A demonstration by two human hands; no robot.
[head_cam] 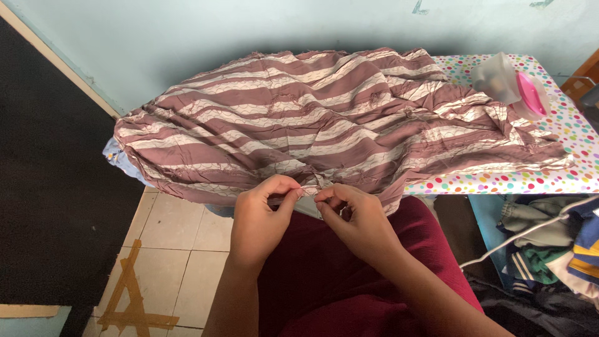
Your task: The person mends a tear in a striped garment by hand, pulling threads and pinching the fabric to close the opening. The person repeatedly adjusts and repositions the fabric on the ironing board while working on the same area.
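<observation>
Closest to the camera were the person's two bare forearms, rising from the bottom edge over a dark red garment (324, 281) that the person wore. Off to the left, a tiled floor (168, 237) showed below the ironing board, with strips of brown tape (128, 293) stuck on it near the lower left corner.

Moving rightward, the left hand (259, 218) was at the near edge of the board, its fingers (288, 187) closed in a pinch on the hem of a striped cloth (324, 118), brown and cream. Just beside it, the right hand (355, 218) did the same, fingers (326, 195) pinched shut on the same hem; the two pinches almost touched. The cloth lay rumpled across most of the board, draping over its left end and hanging over the near edge where the hands held it.

Further right, the ironing board (561, 125) showed its white cover with coloured dots, bare along the right end and near the front right edge. At the far right corner of the board rested an iron (511, 84), pale grey with a pink part, lying touching the cloth's edge. Below the board's right end sat a pile of clothes (549, 243), mixed in colour, with a white cord (530, 231) crossing it.
</observation>
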